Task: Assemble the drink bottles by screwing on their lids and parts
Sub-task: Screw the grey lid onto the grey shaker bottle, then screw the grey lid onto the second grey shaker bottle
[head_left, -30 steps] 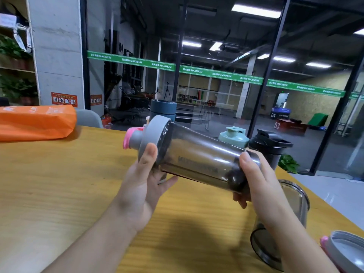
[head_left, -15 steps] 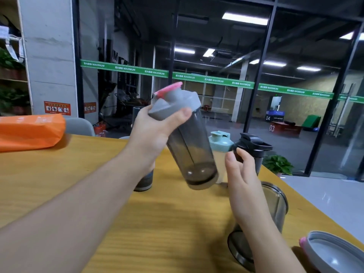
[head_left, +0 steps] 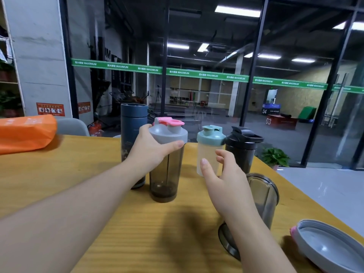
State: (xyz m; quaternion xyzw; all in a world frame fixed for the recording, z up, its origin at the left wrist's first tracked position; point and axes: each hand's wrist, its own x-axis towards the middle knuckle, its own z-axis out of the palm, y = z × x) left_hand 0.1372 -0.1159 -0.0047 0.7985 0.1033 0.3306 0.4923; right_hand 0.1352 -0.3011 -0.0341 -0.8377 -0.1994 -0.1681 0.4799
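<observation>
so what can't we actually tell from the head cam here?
- Open smoky cup: lower part hidden by right hand.
- Loose grey lid: cut off by the frame's right edge.
- Blue tumbler: base hidden behind left hand.
- Grey lid: thread tightness not visible.

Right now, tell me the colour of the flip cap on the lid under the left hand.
Pink, on a grey lid; the head view shows it clearly.
</observation>
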